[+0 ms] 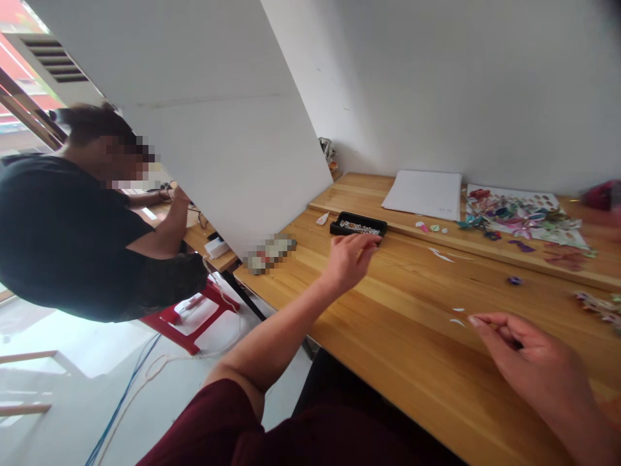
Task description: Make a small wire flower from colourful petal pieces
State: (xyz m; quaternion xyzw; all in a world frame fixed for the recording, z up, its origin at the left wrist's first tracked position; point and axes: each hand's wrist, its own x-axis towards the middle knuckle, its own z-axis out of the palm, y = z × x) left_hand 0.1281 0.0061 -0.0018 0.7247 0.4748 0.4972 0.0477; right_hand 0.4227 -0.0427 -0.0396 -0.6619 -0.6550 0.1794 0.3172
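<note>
My left hand (350,259) is over the wooden table (388,336), at the near edge of a black tray (338,224) of small beads. Its fingers are bent together, and what they hold, if anything, is too small to tell. On the right, my right hand (528,353) is closed with thumb and index finger pinched; anything between the tips cannot be made out. Two small white slivers (457,321) lie just left of those fingertips. Farther back are more thin white pieces (441,255).
Paper sheets (423,193) and a sheet with colourful flower pieces (528,217) lie at the back. A small purple flower (515,280) is nearer. A white partition (218,129) stands left; beyond it a person (72,239) sits near a red stool (194,320).
</note>
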